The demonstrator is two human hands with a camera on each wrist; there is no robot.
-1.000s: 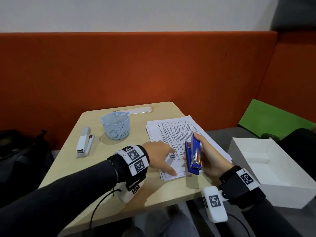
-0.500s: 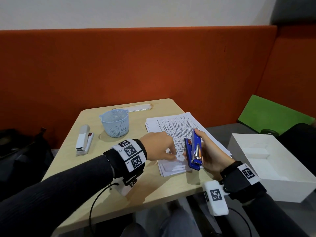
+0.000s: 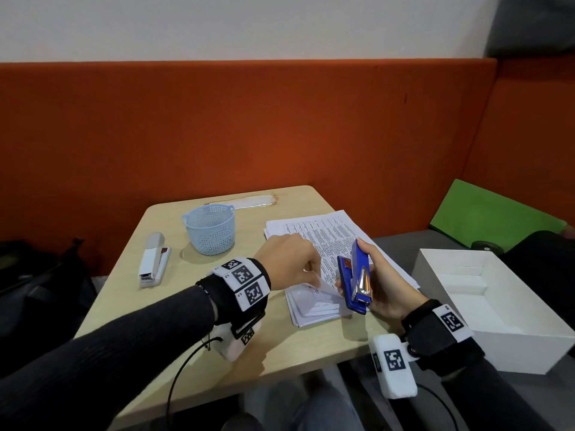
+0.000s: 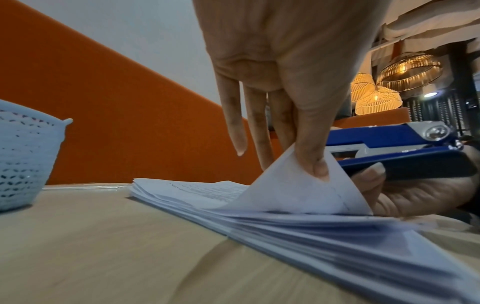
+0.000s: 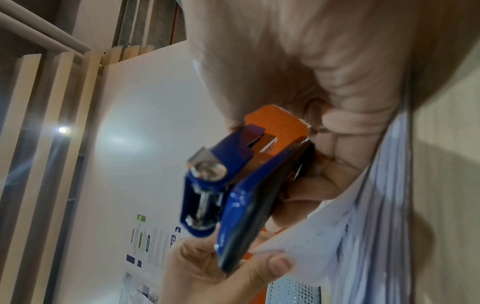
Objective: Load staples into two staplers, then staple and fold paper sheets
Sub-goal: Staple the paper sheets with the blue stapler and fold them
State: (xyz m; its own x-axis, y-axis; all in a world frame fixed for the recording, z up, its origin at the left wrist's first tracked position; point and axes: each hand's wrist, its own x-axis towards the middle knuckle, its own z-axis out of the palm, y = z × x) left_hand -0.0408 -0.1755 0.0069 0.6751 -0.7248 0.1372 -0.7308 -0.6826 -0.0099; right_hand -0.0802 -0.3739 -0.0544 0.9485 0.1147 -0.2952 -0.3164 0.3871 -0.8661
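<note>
A stack of printed paper sheets (image 3: 326, 241) lies on the right part of the wooden table (image 3: 130, 306). My left hand (image 3: 292, 265) pinches the near corner of the top sheets (image 4: 293, 185) between thumb and fingers and lifts it off the stack. My right hand (image 3: 382, 284) grips a blue stapler (image 3: 356, 278) held on its side just right of that lifted corner; the same blue stapler (image 5: 233, 195) shows its hinge end in the right wrist view. A white stapler (image 3: 154, 261) lies alone on the table's left side.
A light blue mesh basket (image 3: 210, 228) stands at the table's back middle, with a clear flat sleeve (image 3: 245, 201) behind it. A white open box (image 3: 485, 306) sits on the seat to the right, a green board (image 3: 491, 213) beyond it. An orange bench back runs behind.
My left hand went from resting flat on the stack to pinching and lifting the near corner of the top sheets. The blue stapler stays in my right hand beside it.
</note>
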